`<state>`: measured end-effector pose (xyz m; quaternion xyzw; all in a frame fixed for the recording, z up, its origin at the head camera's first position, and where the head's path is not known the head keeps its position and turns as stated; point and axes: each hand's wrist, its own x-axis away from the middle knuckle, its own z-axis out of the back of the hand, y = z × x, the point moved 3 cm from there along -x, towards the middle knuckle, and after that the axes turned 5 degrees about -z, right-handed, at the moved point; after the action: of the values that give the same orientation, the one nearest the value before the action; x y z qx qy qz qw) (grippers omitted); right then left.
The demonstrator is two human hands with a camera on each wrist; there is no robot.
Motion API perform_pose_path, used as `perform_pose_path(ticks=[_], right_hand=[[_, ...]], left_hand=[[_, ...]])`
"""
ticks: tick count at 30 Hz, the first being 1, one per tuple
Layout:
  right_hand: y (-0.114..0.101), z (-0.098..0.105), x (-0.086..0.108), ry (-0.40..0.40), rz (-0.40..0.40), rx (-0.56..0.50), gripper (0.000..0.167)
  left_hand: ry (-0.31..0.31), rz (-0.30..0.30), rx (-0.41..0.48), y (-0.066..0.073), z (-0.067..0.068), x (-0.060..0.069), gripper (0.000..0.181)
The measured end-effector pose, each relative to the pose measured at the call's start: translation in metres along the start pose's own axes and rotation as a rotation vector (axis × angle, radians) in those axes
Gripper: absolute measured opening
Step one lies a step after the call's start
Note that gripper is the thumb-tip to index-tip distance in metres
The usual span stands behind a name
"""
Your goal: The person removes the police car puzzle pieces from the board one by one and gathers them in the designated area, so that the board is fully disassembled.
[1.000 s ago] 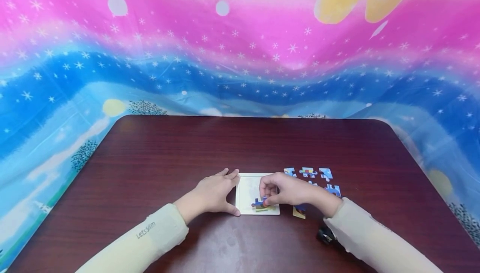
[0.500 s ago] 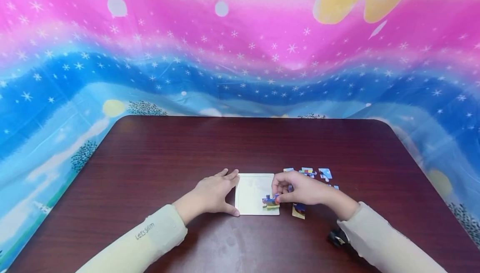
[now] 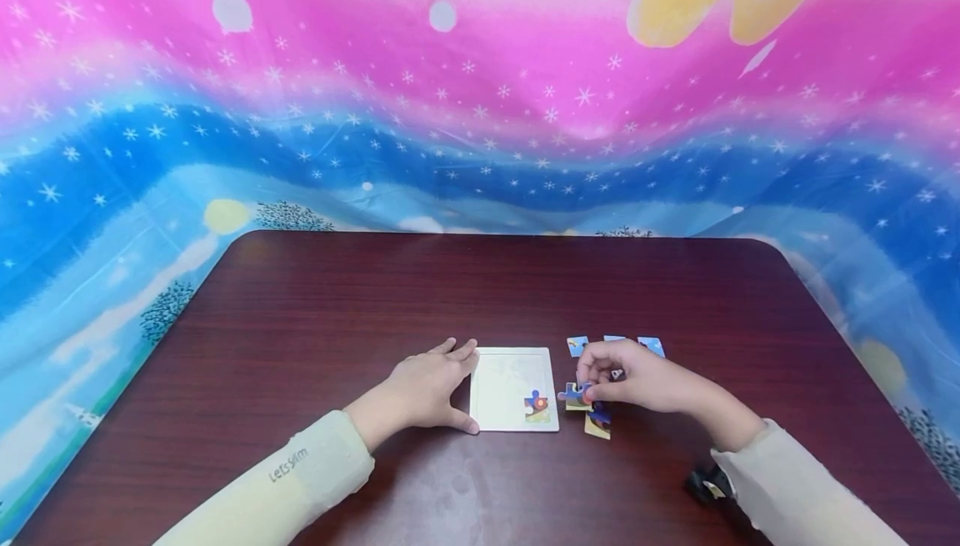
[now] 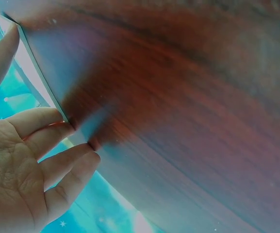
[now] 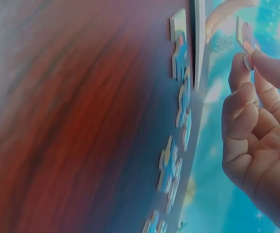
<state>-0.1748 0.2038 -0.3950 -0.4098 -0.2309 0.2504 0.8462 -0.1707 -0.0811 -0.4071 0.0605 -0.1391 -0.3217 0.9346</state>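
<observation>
A shallow white puzzle tray [image 3: 510, 375] lies flat on the table. My left hand [image 3: 431, 383] rests against its left edge, fingers spread and straight; the left wrist view shows the fingertips [image 4: 64, 119] at the tray's rim. One jigsaw piece [image 3: 537, 409] with a red spot sits in the tray's lower right part. Just right of the tray, my right hand [image 3: 633, 375] pinches another jigsaw piece [image 3: 576, 398] between thumb and finger. The right wrist view shows this held piece [image 5: 245, 36] raised above the table, its other fingers curled.
Several loose jigsaw pieces [image 3: 597, 423] lie right of the tray, some hidden under my right hand. A black object [image 3: 703, 486] is by the right sleeve. The dark wooden table [image 3: 375, 296] meets a colourful cloth backdrop [image 3: 480, 112] behind.
My right hand has moved right, carrying the pinched jigsaw piece from above the tray to beside it. The piece in the tray's lower right now shows clearly. My left hand has stayed put.
</observation>
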Motion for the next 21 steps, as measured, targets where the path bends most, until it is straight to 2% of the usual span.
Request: perform_pose_path(ticks=[5, 12, 15, 21], right_hand=[[0.006, 0.007, 0.01, 0.031, 0.01, 0.005, 0.012], [0.013, 0.018, 0.026, 0.048, 0.05, -0.056, 0.009], [0.017, 0.022, 0.033, 0.06, 0.054, -0.042, 0.008], [0.025, 0.026, 0.045, 0.075, 0.012, -0.046, 0.007]], left_hand=[[-0.004, 0.006, -0.007, -0.001, 0.0, 0.0, 0.1], [-0.005, 0.001, -0.011, 0.0, 0.0, 0.0, 0.1], [-0.004, -0.002, -0.019, -0.001, -0.001, -0.001, 0.1], [-0.001, -0.003, -0.02, -0.001, -0.001, -0.001, 0.1]])
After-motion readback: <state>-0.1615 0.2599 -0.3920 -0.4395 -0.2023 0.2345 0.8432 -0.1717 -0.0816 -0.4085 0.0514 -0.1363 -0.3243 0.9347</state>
